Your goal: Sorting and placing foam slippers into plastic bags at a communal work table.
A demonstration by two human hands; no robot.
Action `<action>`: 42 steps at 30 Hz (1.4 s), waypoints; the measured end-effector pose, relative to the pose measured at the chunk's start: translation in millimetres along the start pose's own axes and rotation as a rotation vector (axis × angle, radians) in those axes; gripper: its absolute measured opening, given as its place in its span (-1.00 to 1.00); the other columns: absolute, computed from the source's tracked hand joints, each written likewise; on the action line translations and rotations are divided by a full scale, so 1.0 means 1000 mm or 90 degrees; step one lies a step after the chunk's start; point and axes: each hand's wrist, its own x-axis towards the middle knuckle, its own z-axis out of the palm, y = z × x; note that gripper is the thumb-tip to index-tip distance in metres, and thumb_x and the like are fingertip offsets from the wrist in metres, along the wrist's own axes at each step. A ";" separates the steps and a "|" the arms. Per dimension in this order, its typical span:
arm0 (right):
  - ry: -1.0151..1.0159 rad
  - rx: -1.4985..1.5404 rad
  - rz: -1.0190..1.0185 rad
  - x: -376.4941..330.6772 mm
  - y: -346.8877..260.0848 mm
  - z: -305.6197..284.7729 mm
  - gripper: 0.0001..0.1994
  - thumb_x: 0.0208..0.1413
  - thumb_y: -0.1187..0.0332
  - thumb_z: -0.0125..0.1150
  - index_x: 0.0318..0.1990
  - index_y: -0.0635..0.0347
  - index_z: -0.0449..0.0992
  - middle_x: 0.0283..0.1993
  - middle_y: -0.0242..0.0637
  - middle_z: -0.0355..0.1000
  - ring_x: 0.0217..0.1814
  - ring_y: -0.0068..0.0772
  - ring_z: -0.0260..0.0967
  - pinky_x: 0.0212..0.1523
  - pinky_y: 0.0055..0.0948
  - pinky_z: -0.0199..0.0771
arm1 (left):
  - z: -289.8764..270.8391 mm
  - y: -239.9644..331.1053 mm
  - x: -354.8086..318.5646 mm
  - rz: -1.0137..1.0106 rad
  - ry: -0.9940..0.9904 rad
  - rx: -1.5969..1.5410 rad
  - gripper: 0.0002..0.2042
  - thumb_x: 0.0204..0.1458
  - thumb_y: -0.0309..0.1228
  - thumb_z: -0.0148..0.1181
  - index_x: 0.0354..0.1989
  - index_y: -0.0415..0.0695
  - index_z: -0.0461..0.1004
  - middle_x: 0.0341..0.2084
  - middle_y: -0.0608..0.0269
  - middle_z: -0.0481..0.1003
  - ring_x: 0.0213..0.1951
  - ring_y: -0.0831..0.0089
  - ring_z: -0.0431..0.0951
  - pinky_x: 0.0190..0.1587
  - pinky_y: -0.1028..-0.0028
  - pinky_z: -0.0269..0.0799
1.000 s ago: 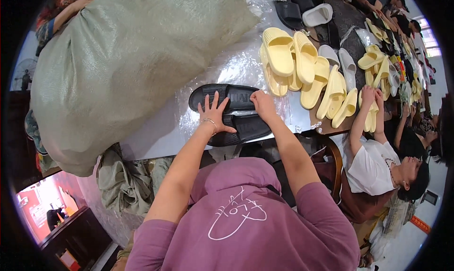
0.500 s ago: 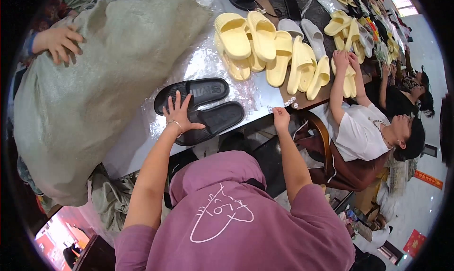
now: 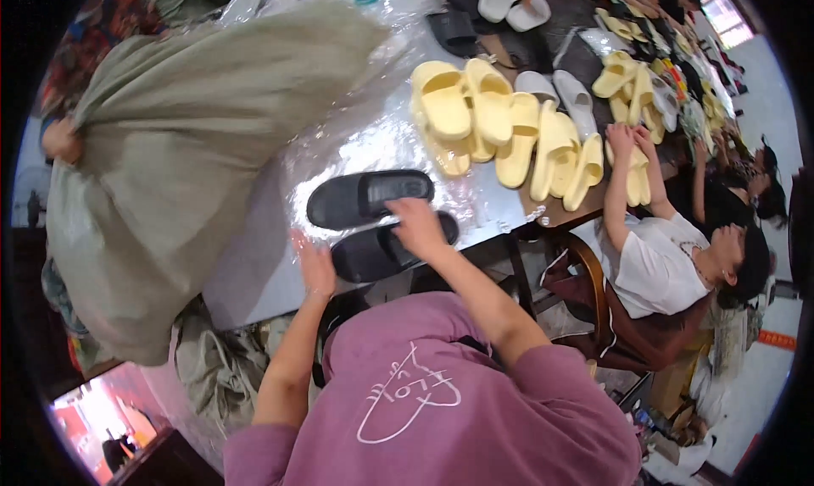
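Two black slippers (image 3: 360,199) lie side by side on clear plastic at the table's front edge, toes pointing right. My right hand (image 3: 417,227) lies over the strap of the nearer black slipper (image 3: 363,255), fingers bent around the strap's far edge. Its fingertips are partly hidden. Beside the heel of that slipper is my left hand (image 3: 316,266), fingers stretched upward over the clear plastic (image 3: 292,211), a little blurred and apart from the slipper.
A large grey-green sack (image 3: 170,181) covers the table's left, gripped by another person's hand (image 3: 64,141). Pale yellow slippers (image 3: 445,113) stand in a row at the right. A person in a white shirt (image 3: 666,266) sits beyond them; a hand holds white slippers (image 3: 527,13) at the back.
My left hand has come off the black slippers to their left. My right hand has moved left from the table edge onto the nearer slipper. The other person's hand now grips the sack's edge.
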 end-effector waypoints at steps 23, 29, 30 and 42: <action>-0.010 0.049 -0.123 0.045 0.047 -0.125 -0.84 -0.18 0.52 0.05 -0.35 0.28 0.33 -0.23 -0.09 0.26 -0.12 -0.01 0.20 -0.12 -0.31 0.21 | -0.011 0.066 0.076 -0.478 -0.268 -1.017 -0.25 0.03 0.26 -0.26 0.18 -0.16 0.15 0.00 0.03 0.34 -0.05 0.20 0.43 -0.06 0.33 0.32; -0.098 -0.015 -0.153 0.039 0.040 -0.079 -0.76 -0.30 0.62 0.01 -0.35 0.25 0.38 -0.24 -0.17 0.30 -0.10 -0.06 0.21 -0.14 -0.27 0.20 | -0.027 0.052 0.120 -0.341 -0.432 -0.709 -0.56 0.06 -0.14 0.06 -0.04 -0.26 0.37 -0.16 -0.01 0.47 -0.17 0.25 0.52 -0.16 0.37 0.46; -0.096 -0.017 -0.146 0.036 0.042 -0.080 -0.76 -0.30 0.62 0.01 -0.35 0.25 0.38 -0.24 -0.17 0.30 -0.10 -0.06 0.21 -0.14 -0.27 0.20 | -0.022 0.045 0.123 -0.346 -0.443 -0.629 -0.65 0.05 -0.24 0.11 -0.12 -0.28 0.42 -0.24 0.03 0.51 -0.24 0.27 0.55 -0.24 0.41 0.49; 0.159 0.093 0.047 0.008 -0.006 -0.142 -0.79 -0.14 0.47 0.17 -0.31 0.32 0.34 -0.28 -0.03 0.25 -0.18 0.03 0.23 -0.13 -0.35 0.25 | 0.014 -0.046 0.039 -0.416 -0.166 -0.689 -0.86 0.01 -0.44 0.07 -0.40 -0.28 0.45 -0.58 0.22 0.47 -0.52 0.43 0.52 -0.44 0.47 0.49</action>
